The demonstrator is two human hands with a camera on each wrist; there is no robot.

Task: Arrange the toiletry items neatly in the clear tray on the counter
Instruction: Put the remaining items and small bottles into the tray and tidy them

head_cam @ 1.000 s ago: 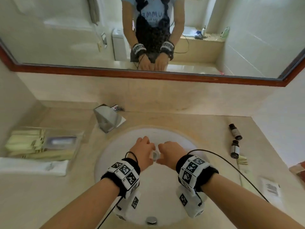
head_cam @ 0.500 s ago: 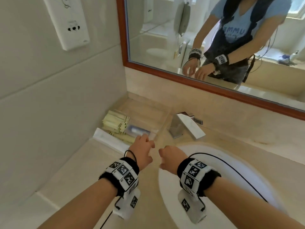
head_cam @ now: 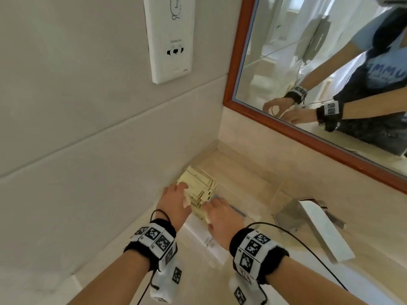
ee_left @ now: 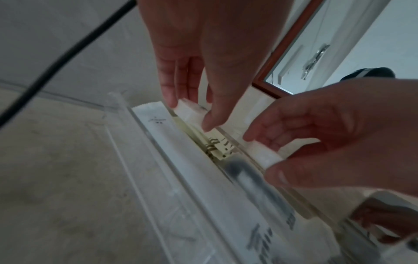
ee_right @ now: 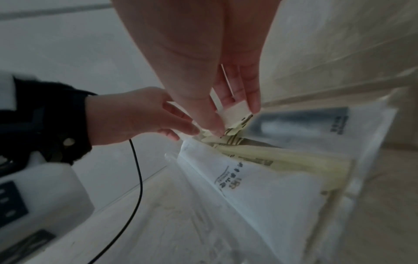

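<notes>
The clear tray (head_cam: 276, 190) stands in the counter's left corner against the wall. Yellow packets (head_cam: 199, 183) are stacked at its near left end, beside a dark item in a clear wrapper (ee_right: 294, 123). Both hands are over that end. My left hand (head_cam: 182, 194) pinches a small white box (ee_left: 192, 110) between thumb and fingers above the tray's rim. My right hand (head_cam: 209, 211) pinches a second small white packet (ee_right: 235, 109) just above the yellow packets. The two hands are almost touching.
A long white packet (head_cam: 204, 236) lies on the counter along the tray's near side. The chrome faucet (head_cam: 317, 225) stands to the right, the tiled wall with a socket plate (head_cam: 170, 38) to the left, and a wood-framed mirror (head_cam: 308, 62) behind.
Both hands moved from over the sink leftward to the tray in the corner. They were together then; each now holds a small white item over the tray.
</notes>
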